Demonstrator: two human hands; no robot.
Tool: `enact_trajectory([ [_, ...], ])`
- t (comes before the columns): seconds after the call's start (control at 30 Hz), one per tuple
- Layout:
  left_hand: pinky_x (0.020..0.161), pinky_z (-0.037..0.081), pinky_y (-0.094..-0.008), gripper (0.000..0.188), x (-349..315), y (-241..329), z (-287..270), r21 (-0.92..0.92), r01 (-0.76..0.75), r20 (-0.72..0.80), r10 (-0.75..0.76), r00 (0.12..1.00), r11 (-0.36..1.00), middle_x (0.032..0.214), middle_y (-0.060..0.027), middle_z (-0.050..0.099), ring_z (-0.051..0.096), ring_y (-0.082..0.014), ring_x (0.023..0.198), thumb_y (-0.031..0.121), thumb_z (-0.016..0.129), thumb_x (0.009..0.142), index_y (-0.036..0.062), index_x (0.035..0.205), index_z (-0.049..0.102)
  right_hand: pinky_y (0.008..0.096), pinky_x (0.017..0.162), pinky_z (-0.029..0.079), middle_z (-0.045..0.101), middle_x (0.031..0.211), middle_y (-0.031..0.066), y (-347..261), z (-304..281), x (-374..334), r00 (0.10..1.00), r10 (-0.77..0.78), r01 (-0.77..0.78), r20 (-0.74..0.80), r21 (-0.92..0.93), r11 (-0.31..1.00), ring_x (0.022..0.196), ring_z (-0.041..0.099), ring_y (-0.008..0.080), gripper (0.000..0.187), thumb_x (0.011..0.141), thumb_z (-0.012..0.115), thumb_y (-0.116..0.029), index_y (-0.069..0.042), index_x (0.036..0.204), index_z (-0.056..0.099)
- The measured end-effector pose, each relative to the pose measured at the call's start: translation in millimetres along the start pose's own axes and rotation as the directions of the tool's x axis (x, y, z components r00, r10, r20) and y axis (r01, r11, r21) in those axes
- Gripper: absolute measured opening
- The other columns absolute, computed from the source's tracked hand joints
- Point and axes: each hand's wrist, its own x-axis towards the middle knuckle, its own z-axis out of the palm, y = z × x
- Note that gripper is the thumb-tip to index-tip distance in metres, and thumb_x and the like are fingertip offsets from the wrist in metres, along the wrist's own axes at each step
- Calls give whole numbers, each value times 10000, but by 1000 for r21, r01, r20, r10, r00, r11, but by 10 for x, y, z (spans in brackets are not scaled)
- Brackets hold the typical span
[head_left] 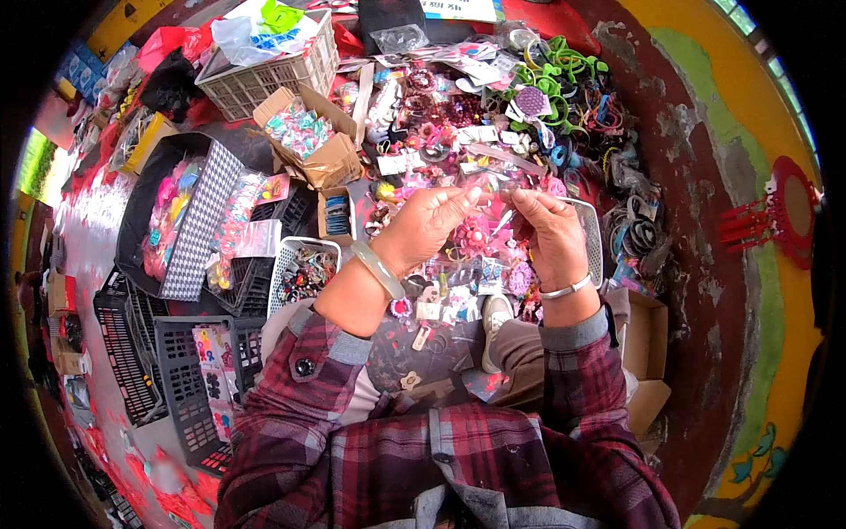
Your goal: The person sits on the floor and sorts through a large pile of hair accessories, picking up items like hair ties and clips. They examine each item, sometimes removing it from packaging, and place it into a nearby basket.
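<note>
My left hand (425, 225) and my right hand (553, 236) are raised close together over a heap of small hair accessories (441, 150). Both pinch with thumb and fingertips, a narrow gap between them. Whatever the left fingertips hold is too small to make out. Beneath the right fingers shows a thin whitish sliver, its kind unclear. Pink flower-like pieces (474, 236) lie under the hands, along with clear packets and cards. A pale bangle (377, 271) circles my left wrist, and a silver bracelet (566, 288) is on the right.
To the left stand a white basket of small pieces (304, 242), an open cardboard box of packets (308, 141) and a black-and-white patterned box (201, 220). Black crates (196, 379) sit nearer. Green headbands (560, 79) lie far right, before a peeling painted wall (696, 176).
</note>
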Motion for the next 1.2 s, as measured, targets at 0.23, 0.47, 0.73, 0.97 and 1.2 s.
enact_trajectory([
  [0.23,730,507,-268,402,-3,22,55,-336,279,80,-268,960,900,993,-55,605,592,-107,847,241,569,855,-18,1155,506,192,522,358,643,740,45,65,-22,35,994,-5,11,-107,64,998,561,479,57,221,853,566,-217,-11,877,643],
  [0.47,680,533,-280,258,-20,12,25,-326,372,61,-374,925,869,909,-70,622,622,-141,771,132,617,809,10,1028,557,195,563,397,648,839,58,-6,50,22,995,91,-87,-32,109,990,650,544,71,289,815,618,-234,-3,988,602],
  [0.73,737,508,-306,182,-25,47,61,-353,289,-64,-331,941,890,887,-85,636,627,-170,819,84,623,792,7,953,588,233,680,457,639,880,37,119,60,46,975,172,-198,140,200,960,784,593,105,181,800,628,-112,-16,954,635],
  [0.97,737,502,-287,173,-29,2,58,-354,275,-120,-335,935,894,875,-93,640,625,-170,806,84,621,793,-4,941,607,215,681,433,641,837,33,193,13,69,997,65,-70,48,125,990,740,568,83,169,778,652,-107,-10,916,646],
  [1.2,731,506,-281,179,-19,-29,58,-390,273,-49,-316,947,879,879,-79,630,623,-159,792,64,611,795,-5,959,590,204,660,420,631,784,17,148,29,57,995,94,-94,15,59,994,715,549,75,188,767,668,-118,-6,917,651],
])
